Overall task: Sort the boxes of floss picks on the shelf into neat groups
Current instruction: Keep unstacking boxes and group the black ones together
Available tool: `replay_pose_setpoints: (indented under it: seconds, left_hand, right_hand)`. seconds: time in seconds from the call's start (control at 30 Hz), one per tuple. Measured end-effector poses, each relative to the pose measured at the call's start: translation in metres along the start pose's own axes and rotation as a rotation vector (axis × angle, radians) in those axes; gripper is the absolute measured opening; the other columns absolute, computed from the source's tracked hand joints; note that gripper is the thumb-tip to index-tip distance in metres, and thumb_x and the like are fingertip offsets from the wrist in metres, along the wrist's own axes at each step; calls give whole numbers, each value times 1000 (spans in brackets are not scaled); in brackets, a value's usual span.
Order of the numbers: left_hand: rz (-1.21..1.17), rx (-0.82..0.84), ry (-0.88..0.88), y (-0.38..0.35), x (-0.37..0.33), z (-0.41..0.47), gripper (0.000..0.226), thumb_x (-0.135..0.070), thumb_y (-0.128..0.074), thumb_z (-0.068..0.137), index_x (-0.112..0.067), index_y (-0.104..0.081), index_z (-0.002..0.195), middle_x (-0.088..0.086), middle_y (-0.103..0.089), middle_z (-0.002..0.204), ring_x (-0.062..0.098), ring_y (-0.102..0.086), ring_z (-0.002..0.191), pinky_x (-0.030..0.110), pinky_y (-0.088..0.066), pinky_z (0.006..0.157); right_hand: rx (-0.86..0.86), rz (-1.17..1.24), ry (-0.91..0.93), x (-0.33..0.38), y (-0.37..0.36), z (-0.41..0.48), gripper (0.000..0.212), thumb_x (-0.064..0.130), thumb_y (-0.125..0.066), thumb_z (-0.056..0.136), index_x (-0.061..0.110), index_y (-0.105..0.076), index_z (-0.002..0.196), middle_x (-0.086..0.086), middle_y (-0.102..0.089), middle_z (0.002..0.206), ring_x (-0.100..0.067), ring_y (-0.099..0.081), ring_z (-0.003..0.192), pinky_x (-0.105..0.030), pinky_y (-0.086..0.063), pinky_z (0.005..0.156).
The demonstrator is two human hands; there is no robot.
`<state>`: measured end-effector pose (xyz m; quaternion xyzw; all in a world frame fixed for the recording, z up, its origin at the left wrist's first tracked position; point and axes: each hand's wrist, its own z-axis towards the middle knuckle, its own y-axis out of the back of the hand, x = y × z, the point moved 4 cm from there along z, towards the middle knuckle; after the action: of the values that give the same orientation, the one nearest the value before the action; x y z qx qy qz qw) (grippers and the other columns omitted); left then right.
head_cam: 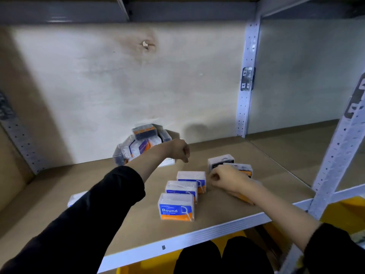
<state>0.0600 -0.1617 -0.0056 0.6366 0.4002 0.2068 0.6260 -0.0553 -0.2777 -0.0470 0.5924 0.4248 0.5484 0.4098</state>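
Three clear boxes with blue "Round" labels (176, 207) stand in a row running from the front edge toward the back of the shelf board (79, 184). To their right stand dark-filled boxes with orange labels (221, 161). A jumbled pile of boxes (143, 142) leans against the back wall. My left hand (178, 150) hangs in the air in front of that pile, its fingers curled downward with nothing visible in them. My right hand (223, 177) lies over the orange-labelled boxes with curled fingers; whether it grips one is hidden.
One more clear box (76, 197) peeks out at the left, partly hidden by my left sleeve. A perforated metal upright (245, 91) stands at the back right and another (339, 155) at the front right. Yellow bins (345, 210) sit below the shelf.
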Motion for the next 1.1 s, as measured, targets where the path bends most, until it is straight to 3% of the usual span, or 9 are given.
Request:
replay_pose_setpoints:
  seconds: [0.07, 0.17, 0.23, 0.37, 0.67, 0.8, 0.9, 1.0, 1.1]
  left_hand:
    - [-7, -3, 13, 3, 13, -11, 27, -8, -64, 85, 2, -64, 111, 16, -66, 116, 22, -58, 95, 18, -40, 74]
    - [-10, -12, 27, 7, 32, -25, 22, -7, -62, 85, -1, -66, 106, 12, -63, 101, 16, -52, 91, 2, -38, 56]
    - [-17, -24, 37, 12, 43, -34, 23, -7, -61, 86, -2, -65, 109, 12, -63, 107, 13, -49, 92, 1, -38, 55]
    - [11, -50, 66, 24, 64, -48, 32, -11, -60, 88, 0, -62, 118, 12, -61, 125, 24, -56, 112, 21, -40, 78]
    - [141, -228, 183, 51, 122, -48, 27, -12, -58, 85, -6, -66, 110, 12, -65, 119, 28, -59, 110, 33, -47, 92]
    - [142, -306, 240, 59, 143, -33, 36, -13, -57, 87, -9, -59, 122, 13, -59, 124, 31, -57, 112, 36, -48, 93]
    - [160, -368, 236, 62, 152, -16, 38, -15, -54, 89, -10, -53, 127, 13, -57, 128, 32, -56, 115, 38, -48, 93]
    - [177, -404, 213, 62, 159, 3, 42, -19, -55, 90, -10, -49, 131, 11, -52, 133, 30, -52, 120, 37, -46, 92]
    - [194, -412, 180, 60, 164, 19, 50, -20, -59, 88, -9, -44, 134, 10, -44, 139, 27, -46, 125, 38, -46, 94]
  right_hand:
    - [-29, 13, 24, 11, 11, 6, 29, 17, -53, 89, 6, -64, 114, -13, -66, 117, -25, -61, 106, -30, -48, 90]
    - [-55, -13, 46, 29, 22, 16, 32, 18, -58, 87, 6, -62, 117, -11, -65, 119, -23, -60, 109, -25, -45, 89]
    - [-67, -13, 51, 37, 25, 25, 33, 19, -59, 86, 9, -62, 117, -11, -63, 122, -23, -60, 109, -28, -46, 93]
    - [-91, 23, 57, 53, 31, 43, 31, 18, -62, 84, 9, -65, 114, -10, -65, 119, -23, -62, 106, -32, -50, 94]
    - [-114, 91, 70, 76, 33, 96, 27, 11, -62, 82, 0, -68, 107, -16, -68, 113, -26, -63, 104, -34, -48, 91]
    - [-139, 113, 31, 83, 35, 130, 28, 13, -59, 82, -5, -68, 102, -21, -69, 108, -32, -63, 103, -36, -50, 90]
    - [-158, 128, 11, 87, 36, 156, 20, 15, -57, 82, 0, -70, 86, -17, -70, 94, -30, -62, 93, -26, -44, 70]
    - [-182, 178, -51, 88, 33, 181, 35, 17, -58, 82, 11, -43, 51, -4, -44, 57, -23, -45, 60, -26, -28, 47]
    - [-204, 263, -98, 87, 27, 205, 44, 22, -59, 84, 14, -32, 51, 0, -33, 55, -11, -30, 48, -22, -23, 44]
